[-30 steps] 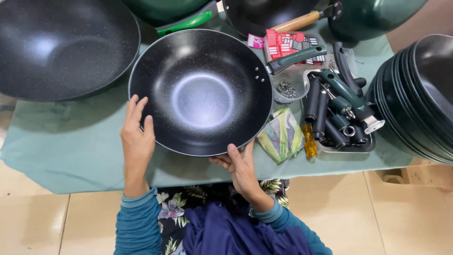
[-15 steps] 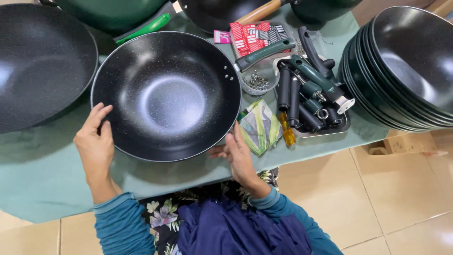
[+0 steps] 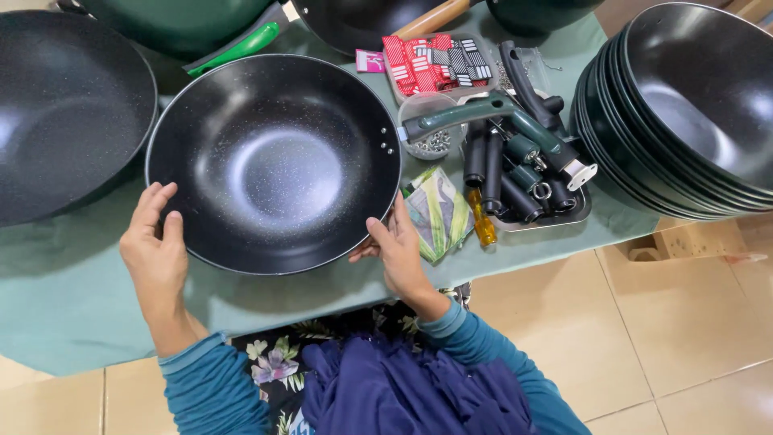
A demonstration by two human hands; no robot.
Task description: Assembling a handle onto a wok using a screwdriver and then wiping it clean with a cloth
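A black speckled wok with a dark green handle rests on the green-covered table. My left hand grips its rim at the lower left, thumb on the inside. At the lower right of the rim my right hand holds on, fingers under the edge. The handle points right, over a small clear bowl of screws.
Another black wok lies at the left. A stack of black woks stands at the right. A metal tray holds several dark handles, with a yellow screwdriver and a green patterned cloth beside it. Red packets lie behind.
The view has shifted, so the wok sits more centred. My left hand has slid down along the rim and both hands keep hold of it.
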